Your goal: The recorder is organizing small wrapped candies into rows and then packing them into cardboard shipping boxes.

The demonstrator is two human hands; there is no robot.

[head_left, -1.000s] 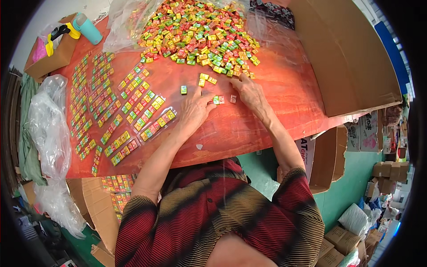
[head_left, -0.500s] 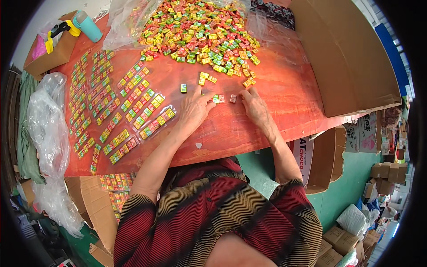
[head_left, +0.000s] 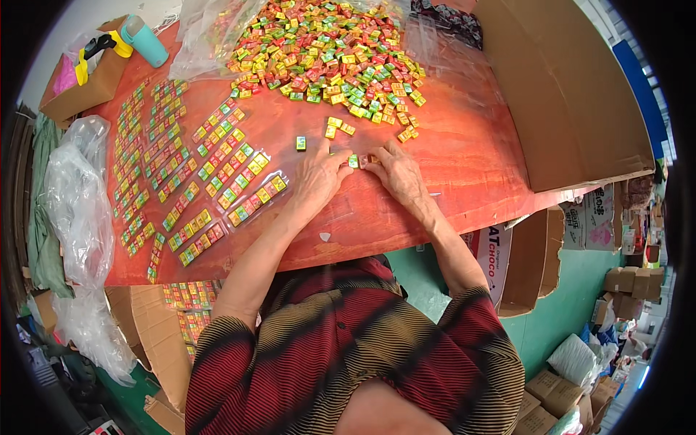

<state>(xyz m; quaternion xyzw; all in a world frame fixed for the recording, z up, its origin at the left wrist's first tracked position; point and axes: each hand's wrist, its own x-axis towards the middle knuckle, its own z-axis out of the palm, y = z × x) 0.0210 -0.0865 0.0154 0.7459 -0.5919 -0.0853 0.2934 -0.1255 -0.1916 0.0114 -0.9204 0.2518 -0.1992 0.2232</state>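
Between my hands a short row of little candy-sized boxes lies on the red table [head_left: 464, 170]. At its left end is a green box [head_left: 353, 161], held by the thumb and fingertips of my left hand [head_left: 317, 177]. A red box [head_left: 364, 162] sits right beside it. My right hand [head_left: 400, 177] has its fingers closed on another small box at the row's right end, mostly hidden by the fingertips. Just beyond lie several loose yellow boxes [head_left: 335, 122], and a dark-sided green box [head_left: 301, 143] stands near my left fingers.
A big heap of small boxes [head_left: 326, 51] covers the far side. Neat rows of boxes [head_left: 232, 156] fill the left. A tall cardboard box [head_left: 565, 94] stands at right. At far left are a turquoise bottle [head_left: 145, 42] and an open carton [head_left: 90, 83].
My right hand has moved left, bringing a small box up against the row beside the red one. My left hand has stayed nearly still at the green box.
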